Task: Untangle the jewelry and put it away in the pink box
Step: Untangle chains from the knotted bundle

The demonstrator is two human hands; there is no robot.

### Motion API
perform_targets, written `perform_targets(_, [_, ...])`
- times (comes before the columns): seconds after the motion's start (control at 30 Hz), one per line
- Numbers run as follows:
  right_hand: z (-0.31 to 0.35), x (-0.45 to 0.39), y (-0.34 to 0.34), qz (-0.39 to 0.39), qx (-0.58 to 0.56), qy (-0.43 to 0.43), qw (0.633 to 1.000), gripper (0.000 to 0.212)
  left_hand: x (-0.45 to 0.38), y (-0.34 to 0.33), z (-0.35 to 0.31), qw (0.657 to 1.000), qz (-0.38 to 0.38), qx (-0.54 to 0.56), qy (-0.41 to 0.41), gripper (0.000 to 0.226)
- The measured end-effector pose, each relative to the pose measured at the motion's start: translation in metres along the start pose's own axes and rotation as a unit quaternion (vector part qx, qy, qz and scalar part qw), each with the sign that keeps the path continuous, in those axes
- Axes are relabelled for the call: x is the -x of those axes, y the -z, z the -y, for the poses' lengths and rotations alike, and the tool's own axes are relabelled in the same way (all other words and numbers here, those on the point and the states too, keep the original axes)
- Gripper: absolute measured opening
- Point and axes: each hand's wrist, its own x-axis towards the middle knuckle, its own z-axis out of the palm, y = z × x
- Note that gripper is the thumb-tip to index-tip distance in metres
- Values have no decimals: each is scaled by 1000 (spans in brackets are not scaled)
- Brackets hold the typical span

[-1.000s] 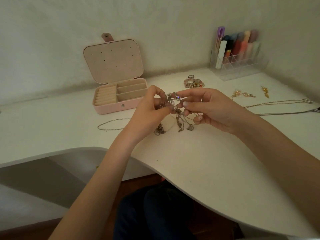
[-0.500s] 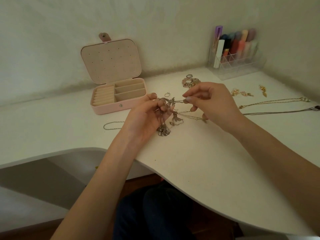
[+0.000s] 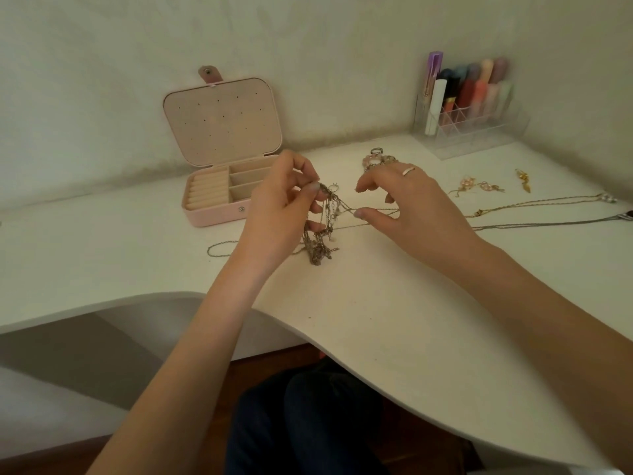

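The curved white tabletop (image 3: 394, 337) filled most of the view, and the open pink rectangular jewellery box (image 3: 219, 209) served as the marker for everything else. That box sat at the back of the desk, lid (image 3: 222, 120) propped upright, its cream ring rolls and dividers exposed.

Far right of the box, in the corner, stood the clear plastic organiser (image 3: 479, 132) packed with cosmetic tubes. Just right of the box came the left hand (image 3: 284, 214), thumb and forefinger curled and pinched on the top of the knotted clump of thin silver and gold chains (image 3: 320, 231); the tangle dangled from those fingertips, passed across the lower curled fingers (image 3: 317, 227), and its bottom end reached the desk in front of the box. Further right again, the right hand (image 3: 411, 207) hovered with fingers spread and bent, a pale ring on one of them, its thumb (image 3: 363, 213) touching a single strand drawn sideways out of the clump; whether another fingertip pinched that strand, I could not tell.

Two long chains (image 3: 548, 209) stretched off towards the right edge. A short chain (image 3: 219, 250) lay in front of the box. Right of the box, behind the right hand, sat a pink beaded bracelet (image 3: 375, 161), and beyond it small gold earrings (image 3: 479, 186).
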Motion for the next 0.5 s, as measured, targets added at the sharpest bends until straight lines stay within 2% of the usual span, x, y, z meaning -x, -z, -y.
perform_targets(0.13, [-2, -1, -2, 9, -44, 68, 997, 12, 0, 2, -2, 999, -38, -2, -27, 25])
perform_targets(0.23, [-2, 0, -2, 10, -68, 89, 994, 8, -1, 4, -1, 992, -78, 88, 40, 20])
perform_targets(0.33, [1, 2, -5, 10, -37, 92, 995, 11, 0, 4, 1, 977, -89, 164, 106, 17])
perform_targets(0.43, [5, 2, -8, -13, -9, 78, 997, 8, 0, 3, 1, 965, -86, 212, 127, 16])
perform_targets(0.5, [5, 0, -9, -8, -41, 70, 997, 5, -1, 3, 1, 964, -93, 216, 125, 17])
